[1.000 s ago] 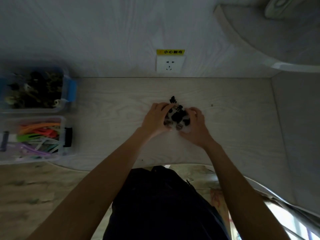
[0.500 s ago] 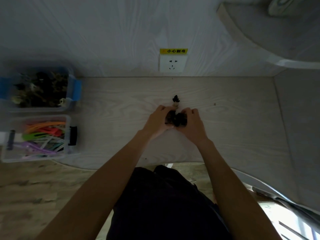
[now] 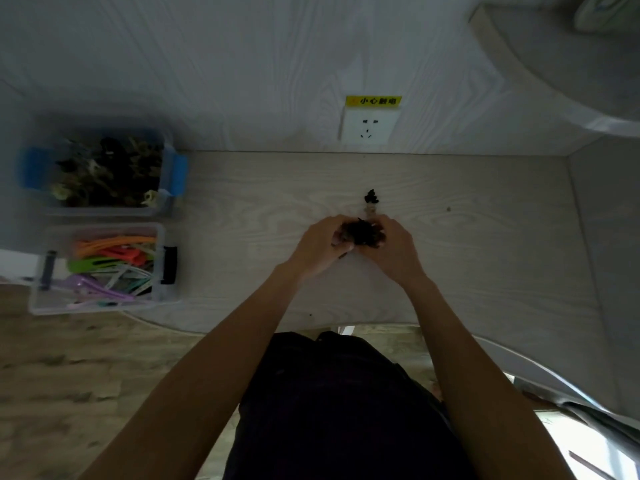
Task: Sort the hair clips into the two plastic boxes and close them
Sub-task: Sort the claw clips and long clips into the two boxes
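Note:
A bunch of small dark claw clips [image 3: 363,232] is cupped between my left hand [image 3: 320,247] and my right hand [image 3: 393,249] at the middle of the table; both hands curl around the pile, hiding most of it. One dark clip [image 3: 371,197] lies alone just beyond the hands. At the far left stands an open box with blue latches [image 3: 175,174] holding dark and pale claw clips. In front of it, an open clear box with black latches [image 3: 169,265] holds long coloured snap clips.
A white wall socket [image 3: 367,126] with a yellow label sits on the wall behind the table. The pale wooden table [image 3: 485,254] ends in a curved front edge near my dark trousers. A side wall closes the right.
My two hands have drawn together, gathering the loose dark clips into one tight bunch between them. The single clip beyond them stayed in place.

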Demonstrator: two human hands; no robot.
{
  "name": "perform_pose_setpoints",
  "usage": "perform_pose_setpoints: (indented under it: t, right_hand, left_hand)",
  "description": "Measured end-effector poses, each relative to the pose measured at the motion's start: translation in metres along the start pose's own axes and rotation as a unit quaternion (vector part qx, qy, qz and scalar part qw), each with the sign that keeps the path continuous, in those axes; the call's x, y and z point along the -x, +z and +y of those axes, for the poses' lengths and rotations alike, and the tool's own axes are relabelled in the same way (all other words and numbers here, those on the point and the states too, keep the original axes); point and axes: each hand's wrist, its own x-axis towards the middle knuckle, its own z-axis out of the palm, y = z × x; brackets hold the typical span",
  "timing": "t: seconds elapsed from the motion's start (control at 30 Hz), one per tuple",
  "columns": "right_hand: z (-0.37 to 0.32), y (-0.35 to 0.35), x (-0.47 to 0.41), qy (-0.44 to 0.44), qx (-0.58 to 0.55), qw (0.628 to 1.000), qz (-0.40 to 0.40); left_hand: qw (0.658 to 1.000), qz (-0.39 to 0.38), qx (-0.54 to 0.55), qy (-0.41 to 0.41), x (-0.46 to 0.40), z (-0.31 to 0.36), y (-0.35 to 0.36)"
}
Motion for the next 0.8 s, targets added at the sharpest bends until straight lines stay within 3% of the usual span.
perform_pose_setpoints:
  t: [0.13, 0.4, 0.63, 0.8]
  right_hand:
    - [-0.023, 0.000, 0.003, -0.024, -0.012, 0.999, 0.022]
    - [-0.131, 0.020, -0.009, -0.134, -0.048, 0.990, 0.014]
    - [-0.258, 0.079, -0.052, -0.225, -0.067, 0.971, -0.041]
    - [-0.312, 0.120, -0.082, -0.209, -0.076, 0.972, -0.078]
  left_hand:
    - [0.999, 0.018, 0.020, 0.019, 0.008, 0.000, -0.020]
    - [0.986, 0.144, 0.064, 0.050, 0.050, -0.006, -0.118]
    - [0.960, 0.279, 0.003, 0.024, 0.081, -0.042, -0.244]
    - [0.947, 0.321, -0.012, -0.024, 0.081, -0.079, -0.302]
